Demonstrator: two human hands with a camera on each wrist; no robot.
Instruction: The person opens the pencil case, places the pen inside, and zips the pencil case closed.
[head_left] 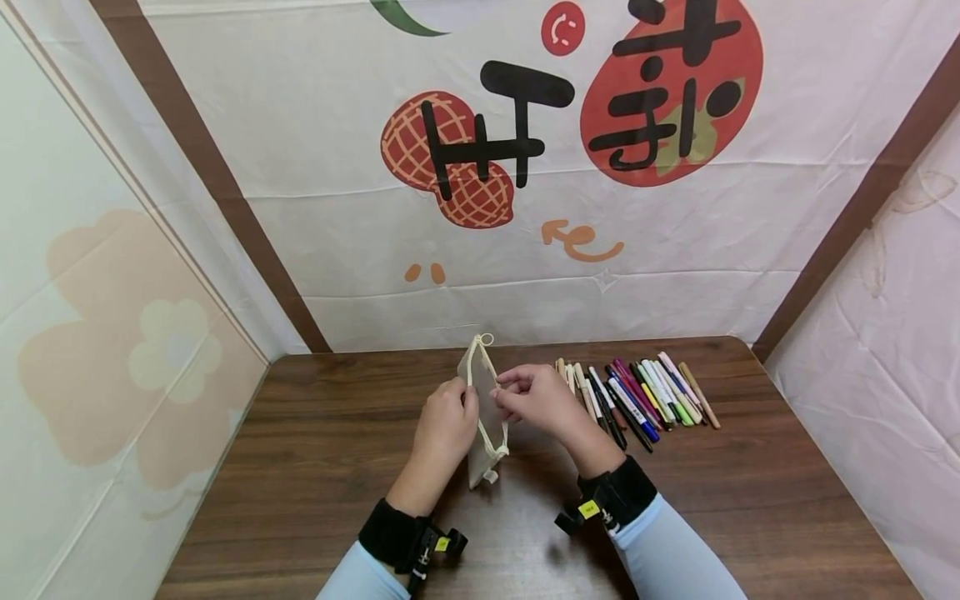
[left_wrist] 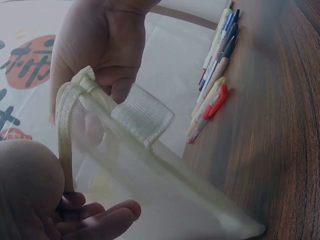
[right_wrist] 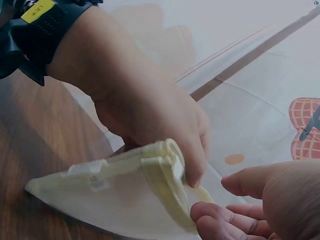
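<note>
A cream, see-through zippered pouch (head_left: 486,417) stands on edge above the table, its mouth spread and facing up. My left hand (head_left: 447,421) grips its left side, the thumb over the rim. At the opposite rim my right hand (head_left: 534,400) has bent fingers and thumb on the zipper edge. In the left wrist view a white fabric tag (left_wrist: 142,116) sticks out from the pouch seam. The right wrist view shows the pouch side (right_wrist: 125,200) slanting down toward the wood, with the right hand (right_wrist: 250,205) close at its rim.
Right of the pouch lies a row of several pens and markers (head_left: 637,398) in many colours. They rest on the brown wooden table (head_left: 322,467), near its back edge. A printed white cloth (head_left: 315,242) hangs behind, and more cloth hangs at both sides.
</note>
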